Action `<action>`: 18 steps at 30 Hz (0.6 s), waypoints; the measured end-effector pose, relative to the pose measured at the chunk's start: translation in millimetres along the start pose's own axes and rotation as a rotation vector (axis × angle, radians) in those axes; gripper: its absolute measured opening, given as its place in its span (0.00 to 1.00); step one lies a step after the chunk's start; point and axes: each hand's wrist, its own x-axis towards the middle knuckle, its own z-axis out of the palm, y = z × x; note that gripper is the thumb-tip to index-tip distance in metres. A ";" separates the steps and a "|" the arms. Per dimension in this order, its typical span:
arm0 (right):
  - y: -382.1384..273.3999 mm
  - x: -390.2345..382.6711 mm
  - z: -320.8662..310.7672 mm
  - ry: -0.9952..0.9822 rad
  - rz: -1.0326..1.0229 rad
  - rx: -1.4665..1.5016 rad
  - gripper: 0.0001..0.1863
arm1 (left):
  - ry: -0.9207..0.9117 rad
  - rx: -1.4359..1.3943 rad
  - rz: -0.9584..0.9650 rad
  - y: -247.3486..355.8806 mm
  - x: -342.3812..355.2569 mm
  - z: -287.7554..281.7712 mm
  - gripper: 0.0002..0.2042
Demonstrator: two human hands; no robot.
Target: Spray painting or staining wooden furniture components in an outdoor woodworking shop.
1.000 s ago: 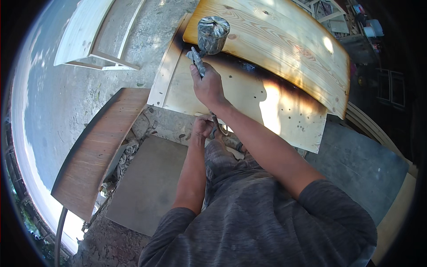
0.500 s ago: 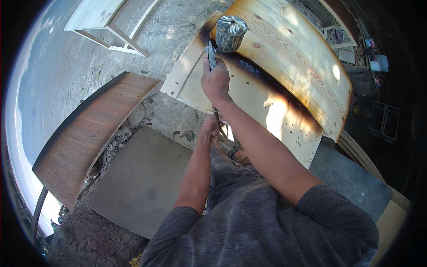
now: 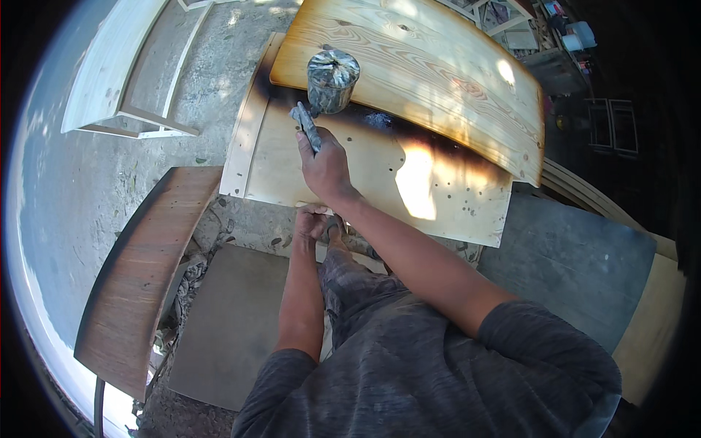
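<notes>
My right hand grips a paint-smeared spray gun with a grimy cup on it, held over a pale board marked with dark stain and dots. A pine panel with browned edges lies on that board, beyond the gun; a dark band runs along its near edge. My left hand is lower, its fingers curled at the pale board's front edge beside my right forearm; what exactly they hold is partly hidden and unclear.
At upper left stands a pale wooden frame. A curved brown panel lies at left, a grey board below it, a dark grey sheet at right. Containers and clutter are at upper right.
The view has shifted. Over the last half second, my right hand and gun moved left relative to the boards, along the pine panel's dark edge. My left hand remains near the board's front edge.
</notes>
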 end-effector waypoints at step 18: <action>57.2 -43.0 -119.7 0.227 0.167 0.077 0.20 | -0.093 -0.195 0.083 -6.2 13.2 -37.2 0.27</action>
